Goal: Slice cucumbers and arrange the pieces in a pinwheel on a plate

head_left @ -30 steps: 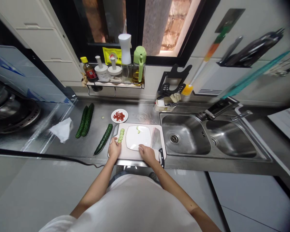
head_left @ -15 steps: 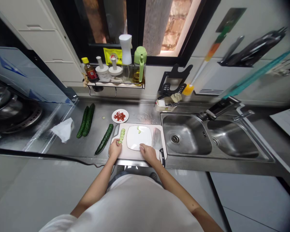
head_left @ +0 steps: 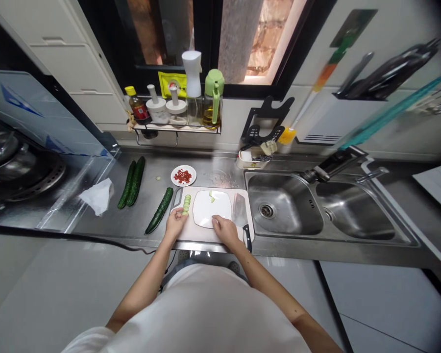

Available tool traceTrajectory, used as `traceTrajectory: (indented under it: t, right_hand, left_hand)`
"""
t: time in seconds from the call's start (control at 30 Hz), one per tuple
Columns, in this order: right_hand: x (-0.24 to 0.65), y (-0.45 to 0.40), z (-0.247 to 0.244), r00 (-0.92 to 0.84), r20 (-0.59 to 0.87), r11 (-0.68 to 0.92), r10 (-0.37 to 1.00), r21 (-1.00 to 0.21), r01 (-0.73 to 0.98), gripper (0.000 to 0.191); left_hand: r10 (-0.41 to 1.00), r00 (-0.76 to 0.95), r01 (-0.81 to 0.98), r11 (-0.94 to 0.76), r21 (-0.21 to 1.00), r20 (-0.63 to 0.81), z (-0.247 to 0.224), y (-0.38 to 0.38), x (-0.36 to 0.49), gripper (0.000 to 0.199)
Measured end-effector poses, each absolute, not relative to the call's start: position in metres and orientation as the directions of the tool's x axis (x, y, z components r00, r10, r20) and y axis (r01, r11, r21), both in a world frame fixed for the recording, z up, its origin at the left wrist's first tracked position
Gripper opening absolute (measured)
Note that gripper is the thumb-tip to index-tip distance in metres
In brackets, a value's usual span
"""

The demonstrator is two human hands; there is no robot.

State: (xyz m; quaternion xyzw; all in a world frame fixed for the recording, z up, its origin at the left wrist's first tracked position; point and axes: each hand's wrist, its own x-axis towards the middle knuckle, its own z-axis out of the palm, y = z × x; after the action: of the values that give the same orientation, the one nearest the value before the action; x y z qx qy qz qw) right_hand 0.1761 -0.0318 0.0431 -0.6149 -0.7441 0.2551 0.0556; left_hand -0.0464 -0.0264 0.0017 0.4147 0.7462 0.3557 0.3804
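Note:
My left hand (head_left: pixel 176 222) is closed at the near end of a row of pale green cucumber slices (head_left: pixel 187 201) on the left of the cutting board (head_left: pixel 191 234), its fingertips pinched on the nearest slice. Over the near right edge of a white square plate (head_left: pixel 209 212) is my right hand (head_left: pixel 227 231), closed, thumb against the curled fingers; what it holds, if anything, is hidden. A few slices (head_left: pixel 211 197) lie near the plate's far edge. A kitchen knife (head_left: pixel 239 210) rests on the board's right side, its black handle beside my right wrist.
A whole cucumber (head_left: pixel 159 211) lies left of the board, two more cucumbers (head_left: pixel 132 183) farther left. Behind the board stands a small plate (head_left: pixel 173 175) of chopped red pieces. A double sink (head_left: pixel 284 206) is on the right. White paper (head_left: pixel 97 196) lies near the stove.
My left hand has shifted slightly right and its fingers have moved at the near end of the slice row. The slices on the plate sit slightly differently. My right hand has stayed nearly still.

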Motion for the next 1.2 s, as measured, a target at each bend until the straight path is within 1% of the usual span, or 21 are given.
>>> traceTrajectory:
  t: [0.03,0.1,0.23,0.3,0.4,0.47,0.63,0.73,0.87,0.93,0.97,1.03,1.07,1.13,1.2]
  right_hand:
    - [0.175,-0.03,0.046,-0.233,-0.208,0.107,0.95,-0.483,0.869,0.04]
    - [0.172,-0.023,0.052,-0.218,-0.152,0.097,0.964,-0.563,0.82,0.04]
    - [0.167,-0.006,0.068,-0.165,-0.003,0.111,0.986,-0.727,0.678,0.039]
    - [0.165,0.002,0.077,-0.133,0.052,0.122,0.99,-0.797,0.591,0.039]
    - [0.163,0.01,0.091,-0.115,0.107,0.148,0.988,-0.878,0.456,0.037]
    - [0.161,0.012,0.099,-0.118,0.132,0.167,0.984,-0.911,0.377,0.034]
    - [0.157,0.011,0.111,-0.161,0.124,0.158,0.979,-0.962,0.223,0.029]
    - [0.155,0.01,0.112,-0.181,0.111,0.142,0.977,-0.976,0.163,0.025]
    - [0.153,0.009,0.11,-0.194,0.106,0.137,0.975,-0.979,0.15,0.024]
    - [0.154,0.009,0.109,-0.177,0.112,0.14,0.978,-0.978,0.155,0.025]
    - [0.154,0.01,0.109,-0.163,0.118,0.144,0.98,-0.977,0.157,0.026]
    - [0.154,0.01,0.109,-0.145,0.135,0.157,0.98,-0.975,0.155,0.026]
    - [0.155,0.01,0.109,-0.142,0.146,0.167,0.979,-0.974,0.153,0.027]
    - [0.155,0.011,0.109,-0.143,0.171,0.192,0.975,-0.97,0.149,0.026]
    - [0.155,0.01,0.109,-0.142,0.186,0.208,0.972,-0.966,0.151,0.026]
  left_hand:
    - [0.907,-0.334,0.253,0.348,0.903,-0.256,0.008,-0.024,-0.043,0.041]
    - [0.934,-0.27,0.125,0.275,0.953,-0.234,0.021,-0.019,-0.036,0.043]
    - [0.972,-0.182,-0.025,0.146,0.989,-0.148,0.05,-0.01,-0.023,0.043]
    - [0.986,-0.126,-0.068,0.099,0.993,-0.107,0.064,-0.008,-0.017,0.04]
    - [0.996,-0.072,-0.077,0.049,0.996,-0.054,0.084,-0.007,-0.011,0.039]
    - [0.998,-0.047,-0.07,0.042,0.997,-0.045,0.095,-0.008,-0.007,0.039]
    - [0.999,-0.021,-0.049,0.038,0.998,-0.039,0.109,-0.011,-0.001,0.038]
    - [1.0,-0.01,-0.05,0.021,0.999,-0.022,0.111,-0.012,0.001,0.036]
    - [1.0,-0.021,-0.058,0.01,0.998,-0.011,0.111,-0.013,0.004,0.038]
    - [0.997,-0.047,-0.09,0.053,0.995,-0.057,0.111,-0.014,0.005,0.045]
    - [0.993,-0.063,-0.12,0.096,0.988,-0.104,0.111,-0.014,0.006,0.049]
    - [0.968,-0.056,-0.219,0.226,0.949,-0.244,0.111,-0.015,0.008,0.054]
    - [0.945,-0.016,-0.285,0.309,0.907,-0.327,0.111,-0.015,0.009,0.055]
    - [0.876,0.127,-0.406,0.474,0.781,-0.465,0.111,-0.014,0.01,0.057]
    - [0.803,0.274,-0.479,0.591,0.649,-0.529,0.112,-0.013,0.011,0.056]
